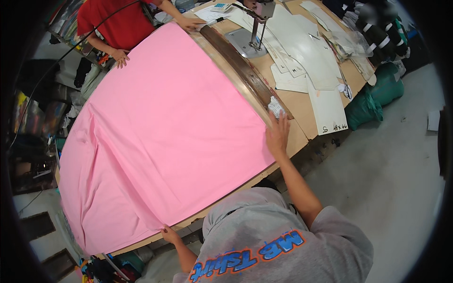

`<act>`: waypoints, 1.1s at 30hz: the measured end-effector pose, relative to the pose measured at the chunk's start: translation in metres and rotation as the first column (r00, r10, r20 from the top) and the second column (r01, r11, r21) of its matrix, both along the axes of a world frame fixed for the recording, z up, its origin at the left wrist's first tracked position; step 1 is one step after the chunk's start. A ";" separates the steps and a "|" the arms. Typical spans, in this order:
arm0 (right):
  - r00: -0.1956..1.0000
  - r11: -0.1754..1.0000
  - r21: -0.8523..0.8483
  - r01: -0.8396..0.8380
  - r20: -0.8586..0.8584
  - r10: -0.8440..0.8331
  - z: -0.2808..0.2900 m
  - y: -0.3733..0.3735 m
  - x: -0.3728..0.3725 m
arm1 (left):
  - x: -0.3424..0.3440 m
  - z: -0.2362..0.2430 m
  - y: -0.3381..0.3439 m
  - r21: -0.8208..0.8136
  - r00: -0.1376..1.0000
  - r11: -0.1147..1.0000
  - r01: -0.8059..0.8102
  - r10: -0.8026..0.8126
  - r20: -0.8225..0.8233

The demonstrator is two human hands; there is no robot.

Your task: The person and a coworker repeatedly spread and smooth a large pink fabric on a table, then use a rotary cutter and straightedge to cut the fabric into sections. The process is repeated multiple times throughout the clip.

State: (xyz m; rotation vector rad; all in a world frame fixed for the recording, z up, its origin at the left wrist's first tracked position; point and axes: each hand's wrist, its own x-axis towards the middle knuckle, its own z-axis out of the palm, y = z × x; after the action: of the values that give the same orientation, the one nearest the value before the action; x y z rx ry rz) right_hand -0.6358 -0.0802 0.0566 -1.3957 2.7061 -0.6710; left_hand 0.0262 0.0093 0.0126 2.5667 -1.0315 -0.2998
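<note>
A large pink fabric (160,137) lies spread over a long wooden table (302,106). My right hand (277,134) rests flat on the fabric's right corner, fingers apart, just below a small crumpled white scrap (275,106). My left hand (170,233) pinches the fabric's near edge where it hangs over the table's front. At the far end a person in a red shirt (115,21) presses one hand (120,57) and the other hand (189,22) on the fabric's far edge.
A long dark strip (240,66) runs beside the fabric's right edge. Beyond it stand a fabric cutting machine (257,23), several white paper patterns (306,56) and scissors (347,89). Green sacks (373,99) sit on the grey floor to the right.
</note>
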 end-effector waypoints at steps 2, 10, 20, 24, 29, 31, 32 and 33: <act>0.996 0.996 0.022 0.085 -0.010 -0.085 0.011 -0.030 -0.034 | -0.002 -0.006 0.001 -0.089 0.997 0.996 -0.025 0.031 0.065; 0.974 0.985 0.010 -0.173 0.149 0.169 0.014 -0.067 -0.074 | -0.033 -0.011 -0.012 -0.403 0.932 0.844 -0.354 0.280 -0.230; 0.964 0.974 -0.004 -0.224 0.144 0.223 0.065 -0.063 0.070 | 0.004 -0.014 -0.021 -0.404 0.656 0.702 -0.586 0.120 -0.745; 0.989 0.932 0.361 -0.030 -0.127 0.081 0.012 -0.069 0.089 | 0.015 -0.001 -0.035 -0.290 0.350 0.620 -0.729 -0.026 -0.936; 0.941 0.957 0.097 -0.273 -0.178 0.286 0.017 -0.060 0.165 | 0.050 -0.007 -0.037 -0.173 0.203 0.562 -0.809 -0.010 -0.979; 0.891 0.924 0.042 -0.379 -0.252 0.377 0.005 -0.040 0.207 | 0.055 0.010 -0.043 -0.119 0.173 0.631 -0.767 0.024 -0.985; 0.912 0.913 -0.011 -0.408 -0.055 0.406 0.004 -0.030 0.234 | 0.061 0.014 -0.044 -0.091 0.158 0.670 -0.737 0.039 -0.987; 0.892 0.904 -0.069 -0.423 0.146 0.429 0.005 -0.020 0.269 | 0.067 0.016 -0.041 -0.063 0.145 0.706 -0.706 0.057 -0.988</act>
State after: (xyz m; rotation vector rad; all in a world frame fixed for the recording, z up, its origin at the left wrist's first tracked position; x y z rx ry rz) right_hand -0.3668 -0.1004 0.0618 -1.7786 2.1665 -0.7523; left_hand 0.0932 -0.0316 0.0285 1.4434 0.1499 -1.0756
